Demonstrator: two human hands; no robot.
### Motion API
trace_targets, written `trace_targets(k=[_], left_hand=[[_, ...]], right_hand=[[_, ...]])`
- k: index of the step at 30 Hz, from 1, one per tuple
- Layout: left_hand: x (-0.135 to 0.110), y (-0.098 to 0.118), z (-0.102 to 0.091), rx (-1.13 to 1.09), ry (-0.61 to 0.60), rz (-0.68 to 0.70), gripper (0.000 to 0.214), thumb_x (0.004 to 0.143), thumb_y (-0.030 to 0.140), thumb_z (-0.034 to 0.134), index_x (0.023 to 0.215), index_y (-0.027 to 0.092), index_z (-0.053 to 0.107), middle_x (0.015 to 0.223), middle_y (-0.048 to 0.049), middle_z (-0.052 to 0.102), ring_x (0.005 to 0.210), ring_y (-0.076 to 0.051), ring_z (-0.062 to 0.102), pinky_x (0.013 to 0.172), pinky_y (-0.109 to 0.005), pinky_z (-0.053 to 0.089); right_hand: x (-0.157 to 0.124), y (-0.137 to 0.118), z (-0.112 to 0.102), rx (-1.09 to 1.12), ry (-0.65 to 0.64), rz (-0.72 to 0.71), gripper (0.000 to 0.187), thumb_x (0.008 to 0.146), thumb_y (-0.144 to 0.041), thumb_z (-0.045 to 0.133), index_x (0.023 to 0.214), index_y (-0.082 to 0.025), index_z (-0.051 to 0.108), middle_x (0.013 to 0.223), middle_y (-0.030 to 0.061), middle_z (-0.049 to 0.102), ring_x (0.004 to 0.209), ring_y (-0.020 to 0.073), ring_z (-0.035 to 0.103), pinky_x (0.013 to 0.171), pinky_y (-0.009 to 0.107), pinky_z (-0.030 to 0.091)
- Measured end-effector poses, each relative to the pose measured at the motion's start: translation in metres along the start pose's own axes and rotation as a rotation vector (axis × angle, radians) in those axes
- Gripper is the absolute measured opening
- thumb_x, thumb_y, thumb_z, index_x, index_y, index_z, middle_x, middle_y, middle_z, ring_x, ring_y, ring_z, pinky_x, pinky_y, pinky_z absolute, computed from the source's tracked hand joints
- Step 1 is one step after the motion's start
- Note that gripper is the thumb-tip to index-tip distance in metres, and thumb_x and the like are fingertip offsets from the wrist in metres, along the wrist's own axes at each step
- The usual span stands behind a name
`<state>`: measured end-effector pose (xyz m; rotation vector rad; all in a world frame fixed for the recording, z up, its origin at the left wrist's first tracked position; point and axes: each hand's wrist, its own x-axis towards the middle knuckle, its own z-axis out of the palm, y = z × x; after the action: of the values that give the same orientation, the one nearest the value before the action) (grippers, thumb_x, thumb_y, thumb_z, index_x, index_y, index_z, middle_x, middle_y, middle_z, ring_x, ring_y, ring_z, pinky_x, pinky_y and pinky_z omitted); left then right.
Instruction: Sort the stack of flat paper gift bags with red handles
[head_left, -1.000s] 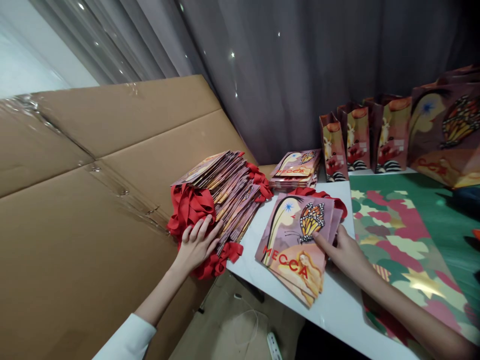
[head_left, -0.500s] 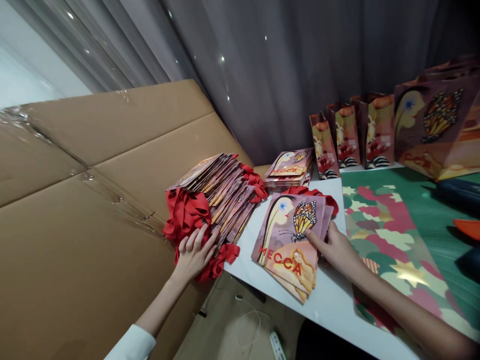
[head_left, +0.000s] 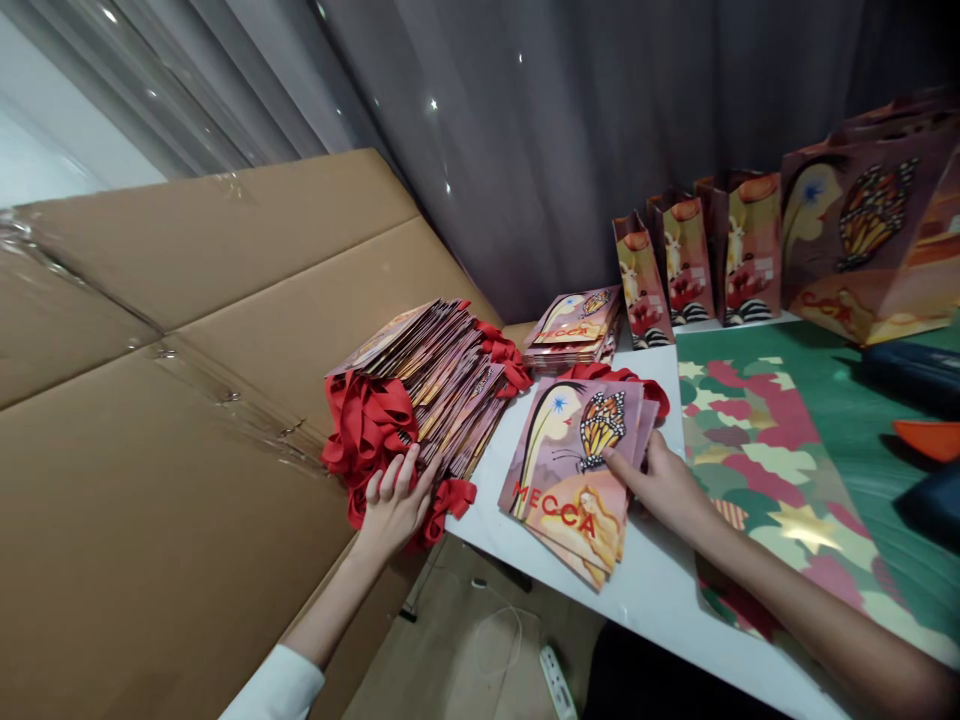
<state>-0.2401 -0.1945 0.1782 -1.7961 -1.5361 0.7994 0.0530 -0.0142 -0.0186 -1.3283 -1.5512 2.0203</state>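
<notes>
My right hand grips the right edge of several flat, folded paper gift bags, thumb on top and fingers beneath. They are fanned slightly over the white table and carry a butterfly print and red lettering. Red ribbon handles stick out behind them. My left hand lies with fingers apart against the near end of a leaning row of more folded gift bags. Its fingertips touch the bags and the red ribbons bunched along their side.
A large cardboard box stands at the left. Behind the hands sits a smaller pile of folded bags. Upright gift bags line the back. Camouflage-like patterned paper lies on a green mat. A power strip is on the floor.
The whole view has shifted slightly. My left hand has moved a little toward the near end of the leaning row. My right hand keeps its hold on the fanned gift bags.
</notes>
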Motion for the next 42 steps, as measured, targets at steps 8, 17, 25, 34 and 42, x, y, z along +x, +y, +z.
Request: trace_targets(k=[8, 17, 25, 34, 42], left_hand=[[-0.009, 0.005, -0.003, 0.008, 0.007, 0.021, 0.064, 0.094, 0.035, 0.057, 0.153, 0.033, 0.032, 0.142, -0.0129, 0.052, 0.121, -0.025, 0.046, 0.105, -0.039, 0.021], [-0.012, 0.019, -0.002, -0.047, 0.016, -0.038, 0.065, 0.094, 0.034, 0.056, 0.153, 0.033, 0.03, 0.142, -0.0114, 0.052, 0.122, -0.024, 0.048, 0.108, -0.038, 0.021], [0.021, 0.04, 0.013, -0.039, -0.012, -0.009, 0.038, 0.098, 0.035, 0.048, 0.128, 0.019, 0.064, 0.142, -0.0143, 0.053, 0.129, -0.027, 0.043, 0.11, -0.042, 0.019], [0.022, 0.044, 0.015, 0.009, -0.047, -0.004, 0.039, 0.098, 0.035, 0.046, 0.128, 0.019, 0.064, 0.144, -0.0141, 0.051, 0.126, -0.03, 0.046, 0.108, -0.043, 0.022], [0.007, 0.048, 0.02, -0.026, -0.065, 0.022, 0.04, 0.097, 0.029, 0.043, 0.131, 0.022, 0.062, 0.145, -0.013, 0.051, 0.128, -0.028, 0.046, 0.109, -0.043, 0.02]], right_hand=[[-0.002, -0.002, -0.002, -0.015, -0.017, -0.009, 0.063, 0.081, -0.063, 0.048, 0.121, -0.016, 0.043, 0.113, 0.0167, 0.066, 0.102, 0.0345, 0.065, 0.077, 0.041, 0.051], [-0.002, -0.002, -0.001, 0.005, -0.016, -0.009, 0.062, 0.082, -0.062, 0.051, 0.124, -0.016, 0.044, 0.1, 0.0137, 0.067, 0.091, 0.0315, 0.067, 0.068, 0.038, 0.051], [-0.003, -0.005, -0.003, -0.013, -0.012, -0.004, 0.053, 0.084, -0.057, 0.051, 0.118, -0.017, 0.044, 0.105, 0.0141, 0.067, 0.097, 0.0312, 0.066, 0.073, 0.037, 0.05], [-0.005, -0.009, -0.004, 0.001, -0.007, 0.004, 0.049, 0.082, -0.056, 0.05, 0.112, -0.017, 0.046, 0.108, 0.0143, 0.067, 0.099, 0.0312, 0.066, 0.078, 0.038, 0.05], [-0.005, -0.013, -0.005, -0.003, -0.014, 0.027, 0.058, 0.08, -0.058, 0.051, 0.118, -0.014, 0.046, 0.1, 0.0159, 0.068, 0.094, 0.0322, 0.067, 0.073, 0.038, 0.05]])
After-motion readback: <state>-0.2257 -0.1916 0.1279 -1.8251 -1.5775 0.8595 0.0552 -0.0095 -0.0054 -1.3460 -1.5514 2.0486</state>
